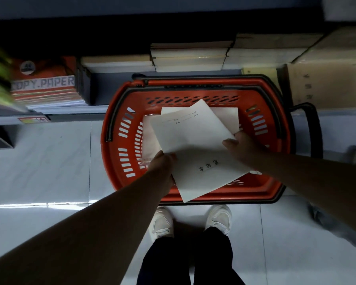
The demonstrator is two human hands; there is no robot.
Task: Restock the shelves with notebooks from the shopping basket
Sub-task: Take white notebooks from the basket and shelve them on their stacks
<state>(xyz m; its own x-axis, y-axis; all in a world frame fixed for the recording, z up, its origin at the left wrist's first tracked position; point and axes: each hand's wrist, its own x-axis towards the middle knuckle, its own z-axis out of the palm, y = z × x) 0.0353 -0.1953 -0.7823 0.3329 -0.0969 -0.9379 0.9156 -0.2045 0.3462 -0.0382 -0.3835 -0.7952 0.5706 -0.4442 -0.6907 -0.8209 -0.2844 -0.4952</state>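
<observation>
Gripping notebooks (pixel 193 138), seemingly two, between both hands (pixel 162 161) (pixel 245 147).

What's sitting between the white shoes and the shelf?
In the head view, a red shopping basket sits there, with white notebooks in it.

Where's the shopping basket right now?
Head view, centre: the red shopping basket stands on the tiled floor just ahead of the person's white shoes, in front of the low shelf.
</observation>
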